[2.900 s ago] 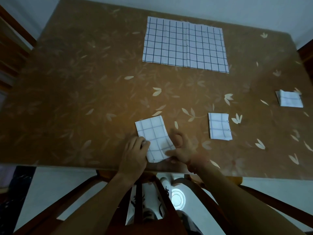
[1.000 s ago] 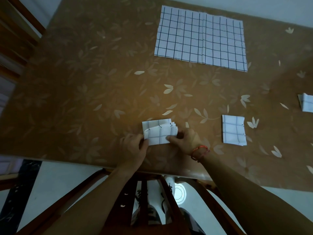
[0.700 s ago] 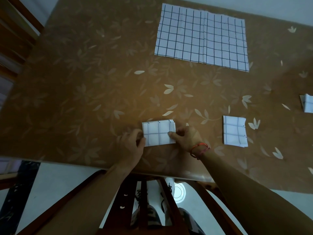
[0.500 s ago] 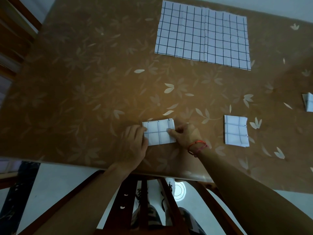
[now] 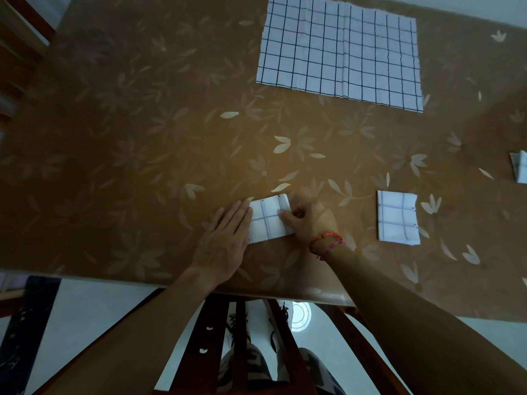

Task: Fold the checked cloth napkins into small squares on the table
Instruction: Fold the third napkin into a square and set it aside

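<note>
A small folded checked napkin (image 5: 268, 219) lies near the table's front edge, between my two hands. My left hand (image 5: 225, 240) rests flat on the table with its fingers together, fingertips on the napkin's left edge. My right hand (image 5: 309, 220) presses its fingers on the napkin's right edge. A folded square napkin (image 5: 397, 218) lies to the right. Another folded one (image 5: 520, 169) is cut off by the right border. A large unfolded checked napkin (image 5: 339, 49) lies flat at the far side.
The table (image 5: 128, 138) has a brown cover printed with pale leaves. A wooden chair back (image 5: 239, 337) stands below the table's front edge, with my feet visible under it. Wooden furniture (image 5: 17, 38) stands at the far left.
The long folded strip was folded over into a small square. My left hand has flattened beside it, and both hands now press its edges down.
</note>
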`<act>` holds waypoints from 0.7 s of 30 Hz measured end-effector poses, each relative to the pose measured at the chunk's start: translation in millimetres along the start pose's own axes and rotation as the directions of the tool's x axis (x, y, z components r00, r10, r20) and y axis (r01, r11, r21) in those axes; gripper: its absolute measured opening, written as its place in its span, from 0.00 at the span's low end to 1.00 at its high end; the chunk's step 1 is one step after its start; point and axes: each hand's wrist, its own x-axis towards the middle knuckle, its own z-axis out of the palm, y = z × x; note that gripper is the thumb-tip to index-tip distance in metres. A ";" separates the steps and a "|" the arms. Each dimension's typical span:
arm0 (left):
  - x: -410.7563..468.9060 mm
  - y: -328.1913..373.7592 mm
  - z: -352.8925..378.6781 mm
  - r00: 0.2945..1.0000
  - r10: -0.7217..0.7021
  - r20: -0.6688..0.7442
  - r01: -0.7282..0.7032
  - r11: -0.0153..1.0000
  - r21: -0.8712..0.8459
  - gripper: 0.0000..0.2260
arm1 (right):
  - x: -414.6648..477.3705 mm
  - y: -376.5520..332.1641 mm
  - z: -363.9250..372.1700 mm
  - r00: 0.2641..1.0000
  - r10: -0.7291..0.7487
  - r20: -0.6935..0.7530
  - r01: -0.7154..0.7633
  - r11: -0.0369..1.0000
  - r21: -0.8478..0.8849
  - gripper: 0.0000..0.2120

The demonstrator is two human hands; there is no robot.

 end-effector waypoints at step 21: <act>-5.3 -2.1 7.6 0.996 0.085 0.000 -0.084 0.987 0.140 0.26 | -52.2 6.1 59.8 0.716 -0.641 0.275 0.673 0.530 -0.516 0.38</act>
